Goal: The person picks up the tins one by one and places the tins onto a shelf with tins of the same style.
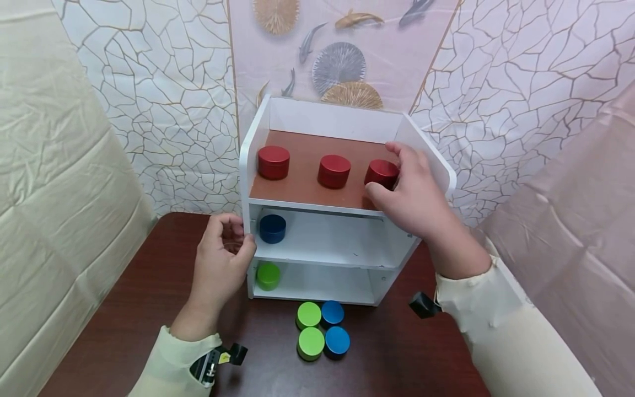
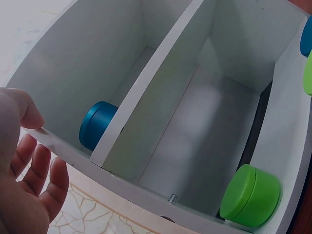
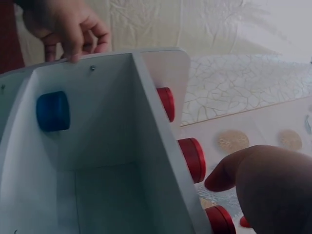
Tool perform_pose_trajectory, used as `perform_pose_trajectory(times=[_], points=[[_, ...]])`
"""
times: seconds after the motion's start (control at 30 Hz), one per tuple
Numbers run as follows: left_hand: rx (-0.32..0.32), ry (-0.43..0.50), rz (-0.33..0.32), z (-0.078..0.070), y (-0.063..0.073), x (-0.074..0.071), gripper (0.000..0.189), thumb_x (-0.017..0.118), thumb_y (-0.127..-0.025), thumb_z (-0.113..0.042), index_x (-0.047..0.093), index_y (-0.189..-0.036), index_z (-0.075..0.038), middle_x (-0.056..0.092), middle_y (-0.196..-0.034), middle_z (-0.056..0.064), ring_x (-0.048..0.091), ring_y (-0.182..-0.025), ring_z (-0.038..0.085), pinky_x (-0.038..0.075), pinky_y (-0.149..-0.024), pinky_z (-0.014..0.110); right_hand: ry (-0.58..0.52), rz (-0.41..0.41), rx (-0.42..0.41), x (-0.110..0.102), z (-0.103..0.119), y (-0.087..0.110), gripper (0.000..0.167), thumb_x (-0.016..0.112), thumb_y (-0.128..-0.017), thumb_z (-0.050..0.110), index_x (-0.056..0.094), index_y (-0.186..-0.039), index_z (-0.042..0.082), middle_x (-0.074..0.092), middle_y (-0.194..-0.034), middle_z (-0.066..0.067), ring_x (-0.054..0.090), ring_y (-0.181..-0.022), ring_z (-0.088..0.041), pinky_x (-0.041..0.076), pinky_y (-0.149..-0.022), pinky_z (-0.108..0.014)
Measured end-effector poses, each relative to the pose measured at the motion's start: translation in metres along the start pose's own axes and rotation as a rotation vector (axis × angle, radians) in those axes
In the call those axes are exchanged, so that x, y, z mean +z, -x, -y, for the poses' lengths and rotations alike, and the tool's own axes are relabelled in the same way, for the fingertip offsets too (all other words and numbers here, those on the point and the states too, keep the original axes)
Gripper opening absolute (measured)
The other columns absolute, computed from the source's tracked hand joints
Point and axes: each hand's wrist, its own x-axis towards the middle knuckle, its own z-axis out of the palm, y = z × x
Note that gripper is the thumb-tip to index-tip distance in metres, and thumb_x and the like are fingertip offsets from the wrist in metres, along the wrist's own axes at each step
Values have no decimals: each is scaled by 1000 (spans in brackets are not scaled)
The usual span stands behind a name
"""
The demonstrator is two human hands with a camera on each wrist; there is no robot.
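Base: What's nearest you?

Me: Counter [image 1: 397, 353], dark wood. Two loose green tins [image 1: 311, 343] and two loose blue tins [image 1: 337, 341], bunched in front of the shelf [image 1: 327, 118].

Base: Going in?

Me: Left hand [image 1: 216, 274], holding the shelf's left panel [image 1: 258, 129]: thumb at the front edge, fingers bent along the outside. I read it as steadying. Just inside that panel: green tin [image 1: 268, 275] on the bottom tier [image 1: 322, 286], blue tin [image 1: 272, 228] on the middle tier [image 1: 342, 248].

Base: And the one that matters?

Me: Right red tin [image 1: 381, 172], right end of the top tier [image 1: 303, 165]. Right hand [image 1: 416, 193] is nearer; the left is well apart, lower, across the shelf. Tin sits between thumb, near side, and fingers, far side. Squat, round, upright; no long axis to line up. Fingers curve about it; whether they press, I cannot tell.

Base: Anything in the way?

Me: Right panel [image 1: 430, 157], close beside the knuckles. Middle red tin [image 1: 334, 171] leftward, apart; left red tin [image 1: 273, 162] past that. Upward looks free to me. Behind everything, patterned backdrop [image 1: 173, 82].
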Motion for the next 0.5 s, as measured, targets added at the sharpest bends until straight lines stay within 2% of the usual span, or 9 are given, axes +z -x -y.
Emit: perform_pose_trajectory(times=[0.2, 0.3, 0.4, 0.5], points=[[4, -10, -1, 1, 0, 0, 32, 72, -104, -8, 57, -132, -12, 59, -112, 6, 63, -97, 19, 56, -80, 19, -26, -81, -96, 3, -3, 8, 89, 76, -98, 33, 32, -175, 22, 33, -173, -12, 53, -133, -32, 58, -105, -56], [6, -11, -2, 1, 0, 0, 32, 72, -104, -8, 57, -132, -12, 60, -112, 6, 63, -97, 19, 56, -80, 19, -36, -106, -128, 2, -3, 14, 86, 77, -98, 31, 35, -173, 24, 33, -175, -9, 49, -143, -32, 57, -109, -60], [8, -11, -4, 1, 0, 0, 32, 73, -104, -8, 57, -132, -12, 60, -112, 6, 62, -97, 18, 56, -80, 19, -32, -124, -155, 1, -4, 21, 85, 77, -98, 29, 37, -172, 25, 32, -177, -7, 36, -159, -32, 52, -117, -70], [12, -10, -7, 1, 0, 0, 32, 73, -103, -7, 57, -131, -12, 60, -112, 6, 62, -97, 18, 56, -79, 19, -34, -137, -182, 0, -4, 30, 86, 80, -97, 26, 38, -171, 28, 31, -178, -5, 32, -163, -30, 51, -117, -74]])
